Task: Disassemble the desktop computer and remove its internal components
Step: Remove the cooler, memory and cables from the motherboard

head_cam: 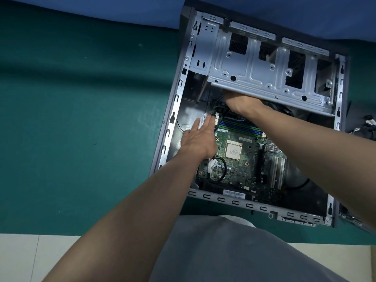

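An open desktop case (175,110) lies on its side on a green table. Inside it sits a green motherboard (240,159) with a bare CPU (233,151) and blue and green memory slots (240,127). A silver metal drive cage (264,64) spans the top half of the case. My left hand (198,139) lies flat with straight fingers on the motherboard's left edge and the case floor. My right hand (242,103) reaches under the drive cage's lower edge. Its fingers are hidden beneath the metal, near black cables.
The green table (81,119) extends wide to the left of the case. Loose cables and parts (366,127) lie right of the case. A blue surface (101,7) runs along the far side. White expansion slots (277,174) sit at the board's right.
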